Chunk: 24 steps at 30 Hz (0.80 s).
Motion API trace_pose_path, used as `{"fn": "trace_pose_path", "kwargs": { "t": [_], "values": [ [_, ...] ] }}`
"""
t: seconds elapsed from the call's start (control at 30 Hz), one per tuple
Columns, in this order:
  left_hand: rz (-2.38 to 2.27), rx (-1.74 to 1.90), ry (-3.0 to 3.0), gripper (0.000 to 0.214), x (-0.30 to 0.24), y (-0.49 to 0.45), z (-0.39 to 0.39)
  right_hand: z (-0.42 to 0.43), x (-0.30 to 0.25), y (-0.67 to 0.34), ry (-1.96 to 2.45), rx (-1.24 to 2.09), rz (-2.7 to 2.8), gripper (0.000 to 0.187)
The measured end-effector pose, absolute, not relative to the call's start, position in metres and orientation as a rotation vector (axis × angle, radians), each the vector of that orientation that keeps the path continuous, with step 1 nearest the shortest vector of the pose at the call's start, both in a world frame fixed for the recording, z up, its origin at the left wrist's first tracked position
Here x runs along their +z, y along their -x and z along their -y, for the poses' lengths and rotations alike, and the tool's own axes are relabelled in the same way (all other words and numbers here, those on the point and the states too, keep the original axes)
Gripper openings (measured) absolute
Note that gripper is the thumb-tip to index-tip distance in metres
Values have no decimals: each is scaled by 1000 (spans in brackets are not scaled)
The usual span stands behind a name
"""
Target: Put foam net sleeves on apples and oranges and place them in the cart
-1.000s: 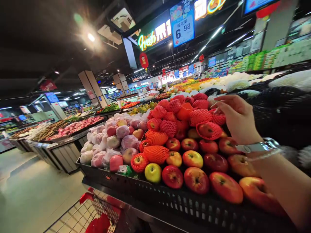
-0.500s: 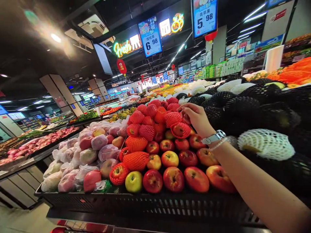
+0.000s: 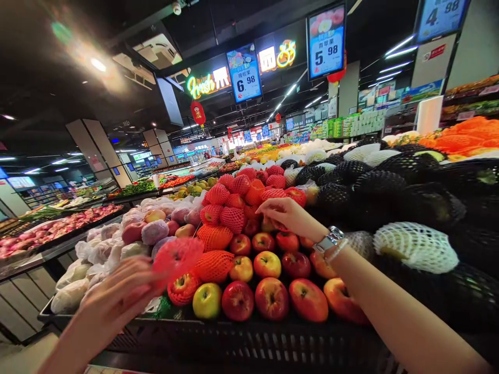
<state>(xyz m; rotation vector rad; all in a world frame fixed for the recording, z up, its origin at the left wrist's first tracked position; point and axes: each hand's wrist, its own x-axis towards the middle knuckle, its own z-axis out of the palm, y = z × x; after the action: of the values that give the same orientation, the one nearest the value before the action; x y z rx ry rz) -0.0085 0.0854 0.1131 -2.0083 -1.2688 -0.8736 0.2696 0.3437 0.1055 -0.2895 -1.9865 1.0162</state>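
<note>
My right hand [image 3: 290, 217], with a silver watch on the wrist, reaches over a pile of red apples [image 3: 268, 296] and its fingers curl on a net-wrapped apple [image 3: 277, 224] in the middle of the heap. My left hand [image 3: 117, 301] is raised at the lower left, blurred, with its fingers pinched on a pink-red foam net [image 3: 177, 258]. Apples in red and orange nets [image 3: 230, 208] are stacked behind. All of them sit in a black crate [image 3: 249, 340].
Bagged pink apples [image 3: 136, 239] fill the left of the crate, with a green apple [image 3: 207, 300] at the front. Fruit in black nets [image 3: 390, 192] and a white net [image 3: 415, 246] lies to the right. Price signs [image 3: 326, 39] hang overhead. More produce stands [image 3: 58, 228] line the left aisle.
My left hand has come up into view holding a pink-red foam net. My right hand has dropped lower onto the apple heap. The view has shifted slightly.
</note>
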Motion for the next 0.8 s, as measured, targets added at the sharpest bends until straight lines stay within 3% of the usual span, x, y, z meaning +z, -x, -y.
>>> {"fn": "trace_pose_path", "kwargs": {
  "t": [0.17,0.3,0.5,0.67,0.8],
  "values": [
    [1015,-1123,2211,13,134,-40,-194,-349,101,-263,75,1183,1916,31],
    [992,-1273,2316,9,131,-64,-265,-355,101,-263,41,1098,1725,28],
    [1133,-1070,2197,13,107,-51,-275,-353,94,-258,130,955,1701,19],
    [941,-936,1935,16,95,-46,-253,-337,88,-251,151,968,1908,58],
    [741,-1019,1847,13,94,-52,-243,-332,90,-255,101,1006,1987,66]
  ]
}}
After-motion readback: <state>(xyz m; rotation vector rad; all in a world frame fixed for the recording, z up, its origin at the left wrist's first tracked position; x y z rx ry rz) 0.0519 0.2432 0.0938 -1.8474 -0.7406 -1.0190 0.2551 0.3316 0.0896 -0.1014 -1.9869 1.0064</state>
